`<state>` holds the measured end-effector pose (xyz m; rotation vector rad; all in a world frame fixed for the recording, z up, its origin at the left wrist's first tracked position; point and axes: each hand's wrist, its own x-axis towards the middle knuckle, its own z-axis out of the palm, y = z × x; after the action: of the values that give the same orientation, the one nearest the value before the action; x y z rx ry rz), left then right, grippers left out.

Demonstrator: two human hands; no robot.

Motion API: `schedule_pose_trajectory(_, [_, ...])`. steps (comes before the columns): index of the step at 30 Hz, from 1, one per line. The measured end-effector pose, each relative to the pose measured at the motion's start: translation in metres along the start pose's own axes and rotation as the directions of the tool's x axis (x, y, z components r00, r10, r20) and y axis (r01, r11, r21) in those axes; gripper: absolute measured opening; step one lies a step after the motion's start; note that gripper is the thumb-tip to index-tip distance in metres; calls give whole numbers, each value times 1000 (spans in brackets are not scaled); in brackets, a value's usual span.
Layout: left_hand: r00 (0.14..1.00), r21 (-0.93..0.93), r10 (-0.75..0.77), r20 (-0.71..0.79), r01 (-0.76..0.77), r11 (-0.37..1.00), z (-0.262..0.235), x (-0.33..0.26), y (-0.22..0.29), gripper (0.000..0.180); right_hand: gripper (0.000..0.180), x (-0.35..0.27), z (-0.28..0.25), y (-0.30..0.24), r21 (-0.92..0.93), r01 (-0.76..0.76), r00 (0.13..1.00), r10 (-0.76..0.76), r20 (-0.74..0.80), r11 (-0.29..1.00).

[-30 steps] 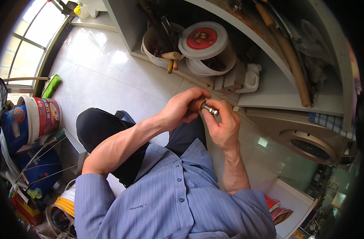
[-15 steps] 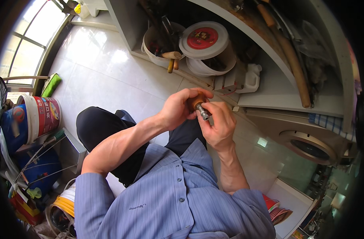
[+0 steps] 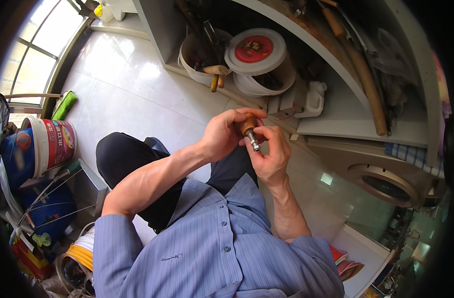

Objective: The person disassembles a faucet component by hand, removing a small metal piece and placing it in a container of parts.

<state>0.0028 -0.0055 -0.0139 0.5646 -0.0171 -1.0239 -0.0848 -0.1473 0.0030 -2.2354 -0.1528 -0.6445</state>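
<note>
My left hand [image 3: 221, 130] is closed around a rounded brown handle [image 3: 246, 125], wood-like in look, with a short shiny metal shaft [image 3: 253, 140]. The shaft points down toward my body and ends in a wider, stepped metal tip. My right hand [image 3: 272, 158] has its thumb and fingertips at the metal shaft, pinching it close to where it meets the handle. Both hands are together above my bent knee. Fingers cover part of the handle, so its full shape is hidden.
Ahead, a grey cabinet holds a white bucket of tools [image 3: 189, 67], a lidded white bucket [image 3: 256, 45] and a white jug [image 3: 314, 98]. A washing machine [image 3: 383, 185] stands at right. At left are a paint bucket [image 3: 57, 144], a green brush [image 3: 64, 105] and a cable reel [image 3: 79, 256].
My right fingers have shifted slightly up and left along the metal shaft, and more of the shaft shows. My left hand stays around the handle, almost unmoved.
</note>
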Motion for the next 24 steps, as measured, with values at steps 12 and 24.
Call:
schedule_pose_trajectory(12, [1000, -19, -10, -4, 9, 1000, -15, 1, -7, 45, 30, -1, 3, 2, 45, -67, 995, 64, 81, 997])
schedule_pose_trajectory(24, [985, 72, -99, -139, 110, 991, -20, -1, 1, 34, 17, -10, -10, 33, -19, -60, 983, 63, 170, 998])
